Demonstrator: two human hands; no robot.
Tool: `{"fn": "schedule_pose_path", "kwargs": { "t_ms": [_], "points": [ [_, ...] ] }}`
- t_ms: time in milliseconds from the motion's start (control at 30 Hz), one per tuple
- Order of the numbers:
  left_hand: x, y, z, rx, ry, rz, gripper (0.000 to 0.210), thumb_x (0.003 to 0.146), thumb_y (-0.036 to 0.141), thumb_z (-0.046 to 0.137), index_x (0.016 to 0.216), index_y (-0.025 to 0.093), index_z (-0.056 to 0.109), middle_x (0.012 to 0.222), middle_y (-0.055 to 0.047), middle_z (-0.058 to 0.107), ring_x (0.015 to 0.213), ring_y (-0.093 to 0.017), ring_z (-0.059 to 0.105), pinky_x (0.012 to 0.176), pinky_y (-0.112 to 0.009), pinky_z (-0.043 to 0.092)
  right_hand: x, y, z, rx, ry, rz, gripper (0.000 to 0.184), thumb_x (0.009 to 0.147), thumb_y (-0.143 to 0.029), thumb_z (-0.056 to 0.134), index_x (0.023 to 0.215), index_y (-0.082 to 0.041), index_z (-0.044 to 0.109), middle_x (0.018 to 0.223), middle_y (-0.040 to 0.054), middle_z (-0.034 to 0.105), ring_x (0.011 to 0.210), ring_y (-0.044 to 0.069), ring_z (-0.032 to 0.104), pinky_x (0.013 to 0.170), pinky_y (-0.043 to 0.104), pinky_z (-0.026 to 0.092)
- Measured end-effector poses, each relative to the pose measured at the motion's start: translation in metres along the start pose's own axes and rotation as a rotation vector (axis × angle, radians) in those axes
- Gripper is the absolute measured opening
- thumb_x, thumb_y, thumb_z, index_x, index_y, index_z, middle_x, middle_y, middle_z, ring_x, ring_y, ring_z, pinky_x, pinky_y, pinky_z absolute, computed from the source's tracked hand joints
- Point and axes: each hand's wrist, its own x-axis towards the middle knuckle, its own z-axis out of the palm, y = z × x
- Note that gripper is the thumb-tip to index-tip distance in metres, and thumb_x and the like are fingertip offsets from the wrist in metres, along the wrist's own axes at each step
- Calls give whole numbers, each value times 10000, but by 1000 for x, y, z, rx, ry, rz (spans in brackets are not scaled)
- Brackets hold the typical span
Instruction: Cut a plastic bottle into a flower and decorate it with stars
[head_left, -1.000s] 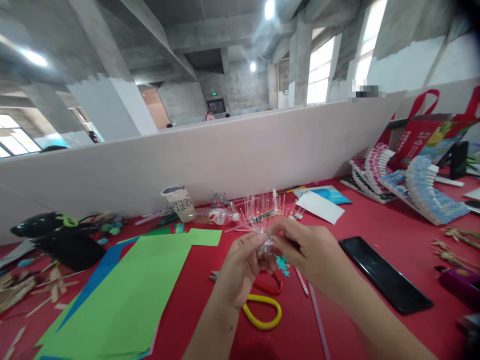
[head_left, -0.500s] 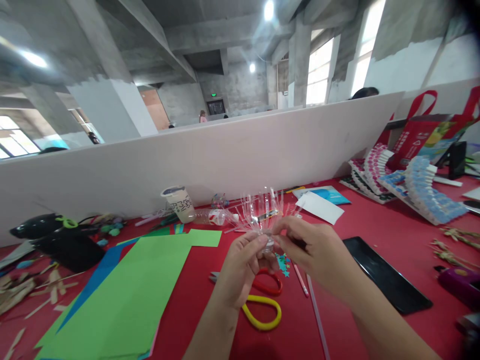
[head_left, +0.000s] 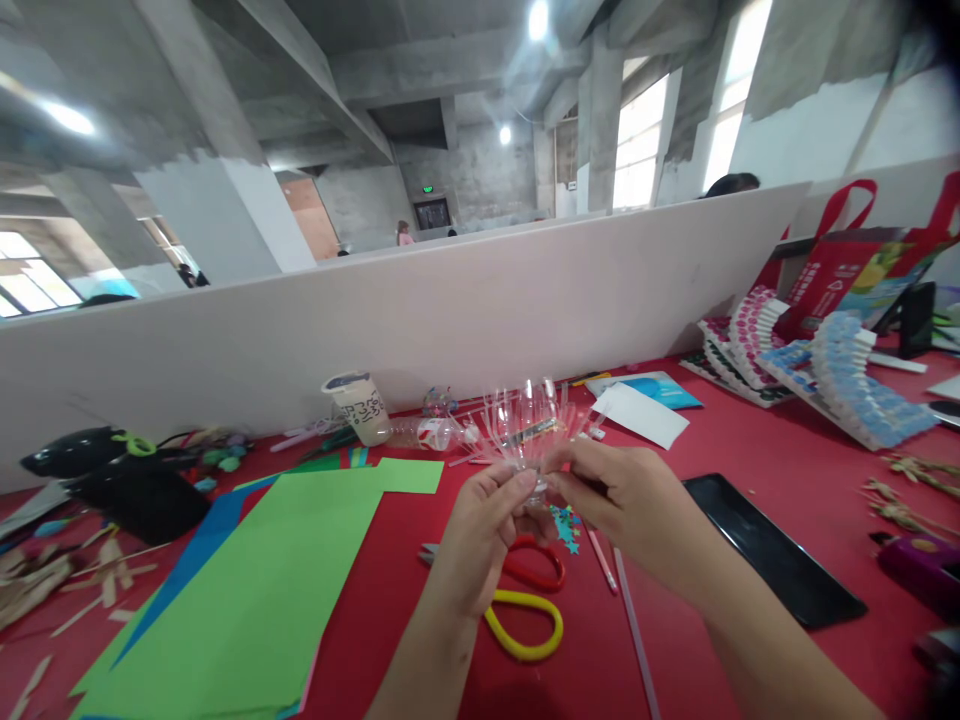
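Note:
A clear plastic bottle top [head_left: 528,440], cut into thin strips that fan out upward, is held above the red table. My left hand [head_left: 491,510] is closed around its narrow neck. Fingers of my right hand [head_left: 607,490] pinch at the base of the strips on the right side. Below my left hand lie scissors [head_left: 525,625] with one yellow and one red handle, their blades partly hidden by my wrist. Small blue star sequins [head_left: 568,530] and a pink pencil [head_left: 601,562] lie just under my right hand.
Green paper sheets [head_left: 247,590] cover the left side. A paper cup [head_left: 358,408] and a plastic bottle [head_left: 424,433] stand and lie behind. A black phone [head_left: 776,548] lies right, near a purple glue gun [head_left: 919,570]. A white partition [head_left: 420,320] closes off the back.
Both hands stay nearly in place around the bottle top. Its strips have shifted slightly, with a little more spread to the right.

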Motion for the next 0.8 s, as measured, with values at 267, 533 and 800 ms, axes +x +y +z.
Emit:
{"fn": "schedule_pose_path", "kwargs": {
  "t_ms": [267, 533, 800],
  "points": [
    [1, 4, -8, 41, -108, 58, 119, 779, 236, 632, 752, 121, 646, 608, -4, 593, 544, -99, 561, 549, -218, 455, -4, -4, -3, 23, 93, -33, 64, 888, -213, 522, 856, -240, 569, 515, -92, 473, 428, 83, 392, 446, 201, 310],
    [8, 1, -16, 157, 40, 240, 191, 713, 193, 670, 901, 162, 674, 768, -32, 688, 677, -145, 609, 692, -274, 483, -17, -11, -23, 340, 396, 6, 140, 851, -219, 547, 976, -272, 582, 510, -78, 440, 395, 101, 413, 382, 225, 331],
    [17, 0, -23, 251, 89, 282, 296, 652, 163, 714, 944, 188, 675, 730, -29, 697, 792, -205, 653, 758, -321, 496, -12, -8, -23, 405, 492, 132, 80, 853, -305, 552, 877, -257, 611, 498, -41, 490, 384, 117, 442, 331, 235, 350]
  ]
}}
